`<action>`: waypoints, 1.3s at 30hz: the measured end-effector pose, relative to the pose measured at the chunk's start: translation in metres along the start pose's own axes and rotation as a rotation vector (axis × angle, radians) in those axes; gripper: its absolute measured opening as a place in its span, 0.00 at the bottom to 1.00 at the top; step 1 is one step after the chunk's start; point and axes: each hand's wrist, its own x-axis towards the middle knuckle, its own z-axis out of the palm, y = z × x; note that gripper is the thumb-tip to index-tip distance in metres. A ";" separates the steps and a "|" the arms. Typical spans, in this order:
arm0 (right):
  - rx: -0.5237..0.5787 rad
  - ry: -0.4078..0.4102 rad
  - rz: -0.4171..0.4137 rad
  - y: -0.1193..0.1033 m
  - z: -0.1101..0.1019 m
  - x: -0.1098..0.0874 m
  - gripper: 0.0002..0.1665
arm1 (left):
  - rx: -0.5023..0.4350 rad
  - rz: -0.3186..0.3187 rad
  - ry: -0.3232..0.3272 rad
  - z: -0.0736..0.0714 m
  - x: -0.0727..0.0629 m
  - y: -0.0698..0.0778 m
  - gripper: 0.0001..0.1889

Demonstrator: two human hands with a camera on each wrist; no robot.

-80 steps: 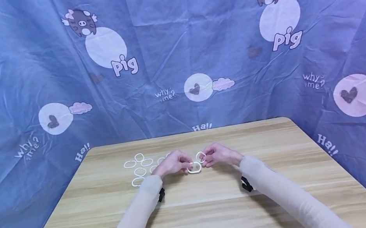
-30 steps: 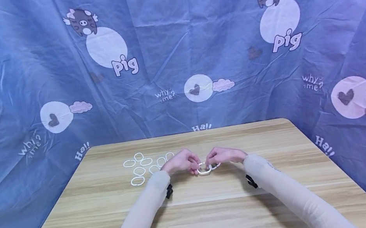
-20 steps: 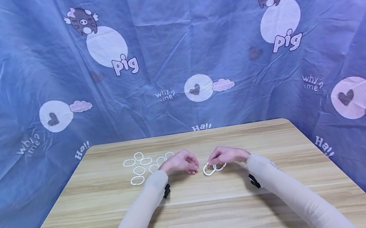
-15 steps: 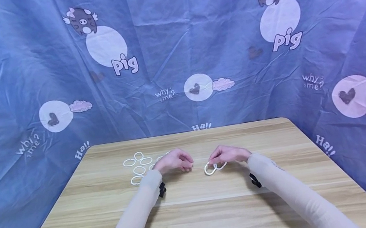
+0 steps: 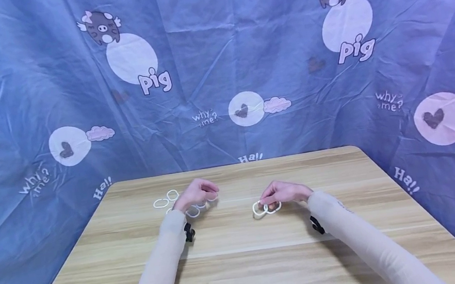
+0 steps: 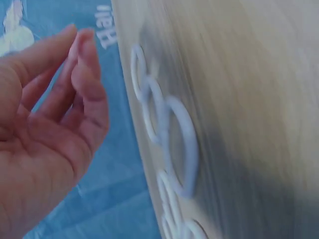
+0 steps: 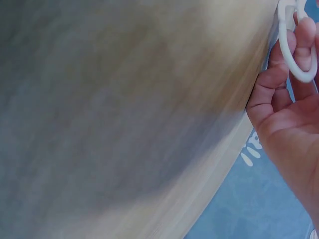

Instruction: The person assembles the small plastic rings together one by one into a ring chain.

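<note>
In the head view my left hand [image 5: 197,193] hovers over a loose group of white oval plastic rings, each with a small gap. The left wrist view shows its thumb and fingers loosely bent with nothing between them, and several white rings [image 6: 191,149] lying on the table beyond. To the right, my right hand [image 5: 281,192] pinches two white rings joined to each other. The left one of the pair [image 5: 254,210] hangs from the fingertips, and the other one [image 5: 274,212] sits under the fingers. One pinched ring [image 7: 304,77] appears in the right wrist view.
A pale wood-grain table [image 5: 246,267] carries everything. More rings, such as one [image 5: 161,207] at the far left, lie beside and partly behind the left hand. Behind the table hangs a blue printed cloth [image 5: 195,43].
The two hands came together, and the rings are now linked in the right hand. My left hand let go of its ring and moved left and away to the loose rings.
</note>
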 end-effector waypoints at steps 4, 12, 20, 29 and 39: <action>0.004 -0.009 0.007 0.000 0.000 0.001 0.12 | 0.050 0.000 0.080 -0.006 0.000 -0.009 0.14; -0.008 -0.007 0.007 0.002 0.000 0.003 0.12 | 0.120 -0.109 0.071 -0.008 0.006 -0.015 0.24; 0.006 -0.028 0.027 0.001 0.003 0.002 0.12 | 0.130 -0.149 0.035 -0.002 0.013 -0.021 0.28; 0.010 -0.025 0.034 0.000 0.002 0.002 0.12 | 0.237 -0.147 -0.007 -0.002 0.019 -0.016 0.27; 0.021 -0.026 0.037 0.002 0.002 0.002 0.12 | 0.214 -0.089 -0.061 0.003 0.016 -0.012 0.24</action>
